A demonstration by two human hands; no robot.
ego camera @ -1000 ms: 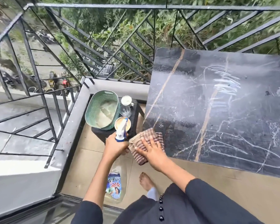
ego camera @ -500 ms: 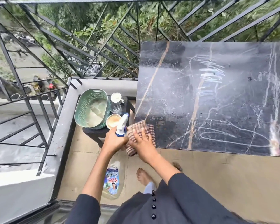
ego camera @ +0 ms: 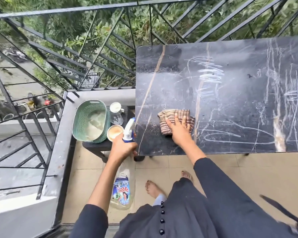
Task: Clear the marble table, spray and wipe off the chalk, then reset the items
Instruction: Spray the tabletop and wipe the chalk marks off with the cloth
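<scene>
— Marble table (ego camera: 230,100), head view: position, surface?
— Against balcony railing (ego camera: 58,10); chalk scrawls (ego camera: 210,73) across the top.
— Hands?
— Apart. Right hand (ego camera: 178,131) flat, fingers spread, pressing striped cloth (ego camera: 164,117) onto near-left area. Left hand (ego camera: 122,148) wrapped round spray bottle (ego camera: 122,186) neck, just off the table's left corner. Green basket (ego camera: 79,122) on low stand beside.

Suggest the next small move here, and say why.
Probably sweep the cloth rightward across the marble table: the right hand presses it flat near the left edge, while chalk scribbles lie unwiped just to its right. The left hand holds the spray bottle off the table.
</scene>
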